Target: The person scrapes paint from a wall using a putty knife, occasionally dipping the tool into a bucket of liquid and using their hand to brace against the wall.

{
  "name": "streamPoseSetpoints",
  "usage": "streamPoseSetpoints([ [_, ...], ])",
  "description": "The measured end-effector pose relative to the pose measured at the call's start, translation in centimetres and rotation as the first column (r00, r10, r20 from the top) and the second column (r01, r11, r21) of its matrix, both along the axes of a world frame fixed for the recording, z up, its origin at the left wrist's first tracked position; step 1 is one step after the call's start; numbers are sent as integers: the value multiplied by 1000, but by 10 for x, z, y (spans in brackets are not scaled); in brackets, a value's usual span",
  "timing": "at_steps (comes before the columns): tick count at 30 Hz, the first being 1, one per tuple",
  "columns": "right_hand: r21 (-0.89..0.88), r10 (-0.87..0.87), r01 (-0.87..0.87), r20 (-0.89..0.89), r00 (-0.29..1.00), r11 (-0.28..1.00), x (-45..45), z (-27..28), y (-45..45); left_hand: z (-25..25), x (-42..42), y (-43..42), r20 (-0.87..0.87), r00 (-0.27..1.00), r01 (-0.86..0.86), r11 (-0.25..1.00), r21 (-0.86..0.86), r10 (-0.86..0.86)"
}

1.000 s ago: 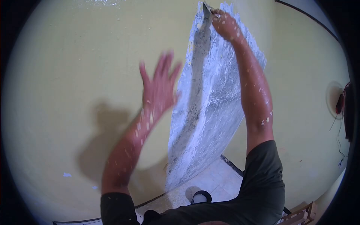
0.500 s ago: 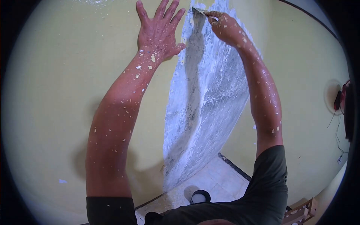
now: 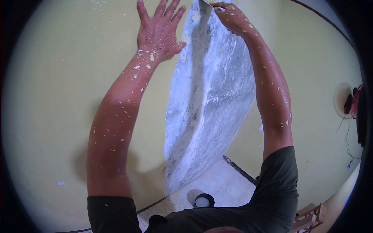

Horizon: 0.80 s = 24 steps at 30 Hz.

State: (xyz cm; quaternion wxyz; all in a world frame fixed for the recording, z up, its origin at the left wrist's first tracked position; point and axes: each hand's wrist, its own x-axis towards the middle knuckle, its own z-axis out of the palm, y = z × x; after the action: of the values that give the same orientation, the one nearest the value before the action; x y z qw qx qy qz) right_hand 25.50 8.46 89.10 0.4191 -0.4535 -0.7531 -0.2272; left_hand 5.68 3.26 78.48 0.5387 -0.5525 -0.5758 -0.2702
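My left hand [image 3: 158, 34] lies spread against the yellow-green wall [image 3: 77, 77], just left of a stripped patch, with paint flecks on its back and forearm. At the top of the view, my right hand [image 3: 230, 17] is closed on a scraper [image 3: 206, 3], whose blade is partly cut off by the frame edge. The blade is at the upper part of the stripped grey and white patch [image 3: 213, 97], near its left edge. That patch runs down the wall corner to the floor.
On the tiled floor [image 3: 229, 178] below stands a black bucket [image 3: 204, 200] with whitish contents. A wooden frame [image 3: 311, 219] is at the lower right. Dark red objects [image 3: 354, 103] and thin wires [image 3: 347, 143] hang at the right wall.
My left hand has moved up and now rests flat on the wall, fingers spread. My right hand, still holding the scraper, has shifted slightly left and up in view.
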Motion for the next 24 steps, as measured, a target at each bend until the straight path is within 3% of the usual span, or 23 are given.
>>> streamPoseSetpoints([
  [1, 171, -4, -13, 98, 995, 985, 4, -2, 20, 0, 0, -7, 5, 1000, -12, 999, -39, 12],
  [4, 242, -32, 13, 75, 997, 970, -9, -27, 6, 0, 3, -7, 9, 997, -72, 995, -71, 73],
  [5, 243, -28, 8, 77, 997, 970, -11, -21, 8, -4, 4, -4, 13, 993, -117, 990, -82, 118],
  [7, 19, 196, -196, -145, 970, 981, -10, 14, 23, -3, -2, -1, 16, 993, -118, 989, -88, 120],
  [8, 269, 192, -190, 22, 981, 944, 2, 30, 59, 1, -5, -3, 35, 998, -53, 990, -129, 58],
  [11, 131, 47, -55, 68, 997, 990, 8, -8, 16, -5, -4, -11, 21, 1000, 2, 990, -142, 1],
  [12, 175, 39, -61, 129, 991, 983, 14, -27, 12, -6, -5, -14, 1, 1000, -20, 995, -102, 20],
  [13, 620, 24, -234, 328, 945, 749, 29, -37, 47, -6, -4, -12, 6, 1000, -21, 995, -93, 22],
  [15, 484, -176, -8, 333, 927, 875, 26, -10, 59, -5, 2, -2, 32, 994, -101, 990, -102, 105],
  [16, 229, 20, -53, 144, 989, 972, 14, -1, 38, -5, 3, 0, 37, 994, -99, 991, -88, 103],
  [17, -26, 154, -158, -105, 983, 987, 4, 8, 15, -4, 3, 1, 28, 994, -100, 991, -94, 103],
  [18, -74, 80, -89, -122, 989, 993, 16, 19, 21, -4, 2, 1, 37, 995, -87, 993, -83, 90],
  [19, -88, 67, -78, -126, 990, 993, 28, 9, 24, -6, 3, 2, 47, 996, -72, 995, -72, 75],
  [22, 212, 32, -67, 164, 986, 975, 39, -28, 25, -9, 6, 0, 40, 997, -67, 996, -60, 69],
  [23, 129, 20, -24, 34, 999, 991, 24, -36, 8, -7, 3, 0, 41, 996, -79, 996, -52, 81],
  [24, 177, 35, -40, 27, 999, 983, 18, -32, 13, -9, 0, 1, 42, 995, -86, 995, -51, 88],
])
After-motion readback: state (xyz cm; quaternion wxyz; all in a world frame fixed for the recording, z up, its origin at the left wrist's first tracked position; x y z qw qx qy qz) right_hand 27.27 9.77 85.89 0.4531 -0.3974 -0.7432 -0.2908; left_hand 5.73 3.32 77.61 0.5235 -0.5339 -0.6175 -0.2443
